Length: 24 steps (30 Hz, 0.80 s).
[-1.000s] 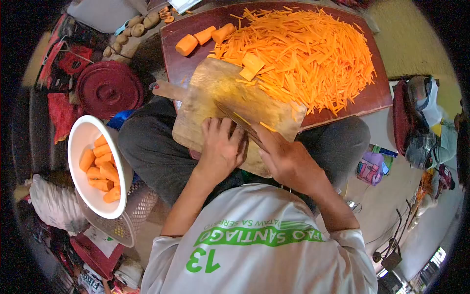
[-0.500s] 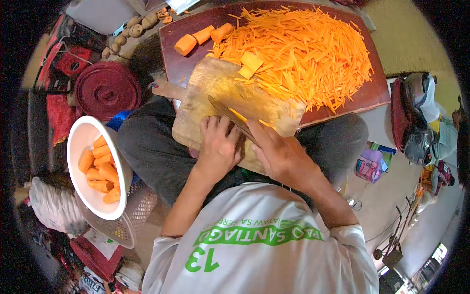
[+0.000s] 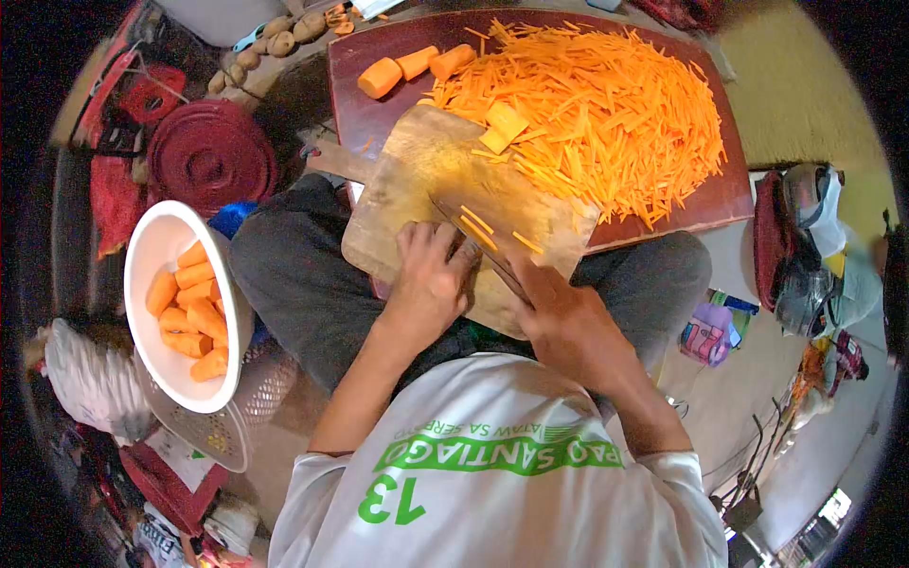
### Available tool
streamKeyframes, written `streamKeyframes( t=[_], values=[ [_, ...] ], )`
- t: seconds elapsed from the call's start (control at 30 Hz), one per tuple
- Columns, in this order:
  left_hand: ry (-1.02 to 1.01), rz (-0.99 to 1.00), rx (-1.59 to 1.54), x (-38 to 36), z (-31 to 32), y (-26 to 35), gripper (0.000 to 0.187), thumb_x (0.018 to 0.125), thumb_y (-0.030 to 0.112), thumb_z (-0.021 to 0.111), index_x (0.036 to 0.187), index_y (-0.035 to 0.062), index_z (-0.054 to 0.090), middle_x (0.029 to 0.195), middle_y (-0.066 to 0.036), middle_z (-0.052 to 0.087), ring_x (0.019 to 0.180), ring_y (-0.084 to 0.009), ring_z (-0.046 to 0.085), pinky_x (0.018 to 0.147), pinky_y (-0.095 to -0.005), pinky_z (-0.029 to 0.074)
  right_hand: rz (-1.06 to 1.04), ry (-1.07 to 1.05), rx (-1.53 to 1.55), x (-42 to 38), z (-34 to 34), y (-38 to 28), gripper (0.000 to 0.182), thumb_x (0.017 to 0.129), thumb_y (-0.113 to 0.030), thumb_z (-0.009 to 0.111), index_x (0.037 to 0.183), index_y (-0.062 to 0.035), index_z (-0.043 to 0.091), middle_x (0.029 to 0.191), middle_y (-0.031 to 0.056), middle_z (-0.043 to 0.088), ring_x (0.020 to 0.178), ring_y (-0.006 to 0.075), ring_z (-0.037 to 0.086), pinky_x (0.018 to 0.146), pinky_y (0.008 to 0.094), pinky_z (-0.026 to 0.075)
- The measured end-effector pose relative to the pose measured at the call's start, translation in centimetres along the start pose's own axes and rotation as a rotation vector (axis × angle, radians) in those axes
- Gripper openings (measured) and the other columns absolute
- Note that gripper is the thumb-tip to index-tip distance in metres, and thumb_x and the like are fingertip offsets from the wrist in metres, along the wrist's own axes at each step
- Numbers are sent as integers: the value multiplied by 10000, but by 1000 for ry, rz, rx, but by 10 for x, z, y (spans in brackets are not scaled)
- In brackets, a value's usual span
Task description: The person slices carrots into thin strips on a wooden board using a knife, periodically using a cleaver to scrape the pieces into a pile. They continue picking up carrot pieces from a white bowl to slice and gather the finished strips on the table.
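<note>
My right hand [image 3: 559, 308] is wrapped round the handle of a knife [image 3: 478, 237], its blade slanting over the wooden chopping board [image 3: 398, 185]. My left hand [image 3: 431, 275] lies beside the blade with its fingers bent; whatever is under the fingertips is hidden. Thin carrot strips [image 3: 477, 220] rest on the board along the blade. Two thicker carrot slabs [image 3: 505, 121] sit at the board's far edge. Beyond it, a large heap of carrot strips [image 3: 606, 114] covers much of the red board [image 3: 350, 57], with three carrot pieces [image 3: 381, 78] at its left.
A white basin [image 3: 135, 312] of peeled carrots [image 3: 206, 317] stands at the left, above a perforated basket [image 3: 237, 452]. Behind it is a dark red lid [image 3: 210, 158]. Potatoes [image 3: 280, 43] lie at the upper left. Bags and a pink item [image 3: 708, 336] are at the right.
The view has shifted slightly, moving the boards a little right. The knife blade now lies nearer my left fingers, and more of the carrot strips beside it show.
</note>
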<state>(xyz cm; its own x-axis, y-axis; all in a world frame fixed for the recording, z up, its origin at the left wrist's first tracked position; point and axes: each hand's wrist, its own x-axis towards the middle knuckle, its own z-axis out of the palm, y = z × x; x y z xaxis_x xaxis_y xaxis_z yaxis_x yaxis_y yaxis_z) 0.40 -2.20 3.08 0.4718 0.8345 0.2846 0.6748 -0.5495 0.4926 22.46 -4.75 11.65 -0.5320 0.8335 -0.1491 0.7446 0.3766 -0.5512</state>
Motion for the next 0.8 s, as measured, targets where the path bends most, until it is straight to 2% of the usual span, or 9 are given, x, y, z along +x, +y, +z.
streamKeyframes(
  t=[0.03, 0.1, 0.13, 0.2, 0.27, 0.37, 0.47, 0.8],
  values=[
    [5, -5, -19, 0, -1, 0, 508, 722, 41, 777, 1224, -9, 715, 1178, -185, 581, 1118, -406, 540, 1047, -555, 397, 62, -93, -22, -6, -12, -10, 587, 1016, -106, 651, 1539, 46, 433, 1303, 284, 654, 1168, 438, 687, 850, 516, 618],
    [7, -18, -30, -1, -1, -1, 502, 727, 36, 773, 1224, -13, 716, 1178, -186, 582, 1120, -405, 540, 1050, -554, 393, 36, -101, -64, -6, -12, -10, 600, 1013, -98, 657, 1554, 20, 426, 1304, 284, 663, 1137, 447, 699, 852, 522, 616],
    [0, -21, -22, -2, -1, -1, 505, 729, 35, 772, 1229, -14, 716, 1179, -186, 582, 1123, -404, 540, 1052, -553, 392, -48, -13, -80, -6, 1, -2, 612, 1012, -96, 661, 1566, 1, 420, 1290, 285, 669, 1114, 455, 705, 850, 530, 614],
    [6, -16, -11, 1, 0, -2, 510, 729, 34, 772, 1233, -14, 718, 1179, -187, 582, 1130, -403, 539, 1055, -549, 390, -77, 100, -22, -2, 17, 11, 630, 1009, -92, 667, 1582, -24, 413, 1248, 283, 680, 1074, 472, 710, 844, 539, 610],
    [27, -9, 2, 2, 1, -5, 512, 725, 34, 775, 1232, -12, 723, 1174, -189, 580, 1139, -401, 539, 1057, -541, 389, 25, 144, 133, 8, 24, 14, 643, 1005, -88, 674, 1590, -37, 412, 1191, 279, 690, 1039, 488, 710, 837, 544, 609],
    [4, 19, 36, 2, 0, -7, 494, 715, 66, 786, 1205, 17, 746, 1167, -182, 580, 1154, -390, 541, 1057, -536, 387, 76, 135, 197, 5, 18, 13, 642, 1003, -86, 679, 1588, -47, 417, 1145, 289, 687, 1030, 509, 701, 835, 553, 604],
    [-2, -32, 34, -2, -1, 0, 472, 707, 104, 793, 1175, 49, 765, 1145, -167, 584, 1144, -377, 544, 1056, -541, 384, 148, 66, 143, -6, 14, 7, 632, 1002, -90, 684, 1580, -61, 429, 1127, 284, 693, 1022, 498, 709, 826, 542, 608],
    [-30, 28, 19, -2, 0, 2, 435, 693, 124, 804, 1119, 41, 786, 1125, -155, 580, 1134, -382, 539, 1082, -573, 377, -21, 54, -67, -18, 11, 0, 594, 1005, -124, 666, 1535, 25, 443, 1089, 279, 687, 937, 468, 713, 756, 526, 602]
  ],
)
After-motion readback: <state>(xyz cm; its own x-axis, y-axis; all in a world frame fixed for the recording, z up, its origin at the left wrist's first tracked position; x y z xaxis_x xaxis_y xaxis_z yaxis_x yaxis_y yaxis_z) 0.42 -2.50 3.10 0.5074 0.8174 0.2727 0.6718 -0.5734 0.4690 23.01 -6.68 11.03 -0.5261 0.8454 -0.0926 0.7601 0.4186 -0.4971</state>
